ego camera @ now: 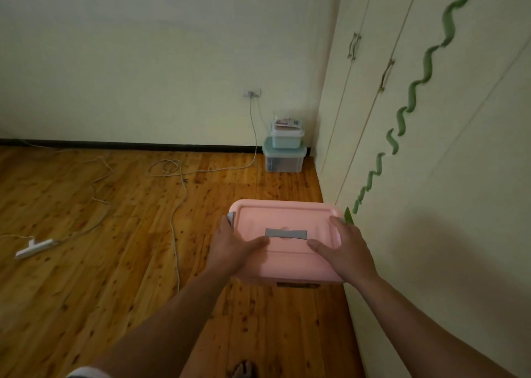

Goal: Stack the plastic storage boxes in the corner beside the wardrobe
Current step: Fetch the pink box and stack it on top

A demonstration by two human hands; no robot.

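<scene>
A pink plastic storage box [290,252] with a grey lid handle is held above the wooden floor, close to the wardrobe [431,147]. My left hand [234,248] grips its left side with the thumb lying on the lid. My right hand [344,248] grips the right side, thumb on the lid too. In the far corner beside the wardrobe a small pale box [287,137] sits on a larger clear box with a teal lid [283,159].
Loose white cables [175,193] run across the floor on the left, and a white power strip [34,247] lies near the left edge. A wall socket [252,93] is above the stacked boxes. My bare foot [242,370] shows at the bottom.
</scene>
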